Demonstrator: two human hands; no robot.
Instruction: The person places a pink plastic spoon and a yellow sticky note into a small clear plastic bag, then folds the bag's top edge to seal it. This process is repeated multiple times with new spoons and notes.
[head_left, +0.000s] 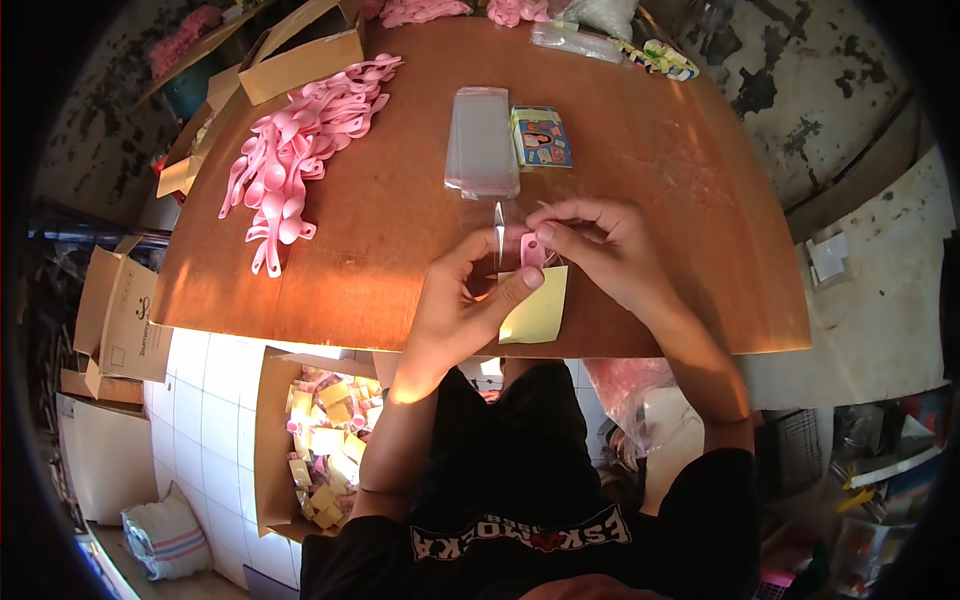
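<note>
My left hand (455, 300) is closed at the front of the table, its thumb pressing a pink spoon (532, 250) and a yellow card (535, 315). Only the spoon's handle end with its hole shows; the rest is hidden by the card and thumb. Glinting clear film, which looks like a plastic bag (499, 235), stands beside the handle. My right hand (615, 250) pinches with thumb and forefinger just above the handle, apparently on the film's edge. Beyond my hands lie a stack of clear plastic bags (482, 145) and a stack of printed cards (541, 137).
A heap of pink spoons (285, 165) covers the table's left side, near an open cardboard box (305, 55). Below the table edge, a carton (275, 450) holds many packed pieces with yellow cards. Plastic packs (580, 42) lie at the far edge.
</note>
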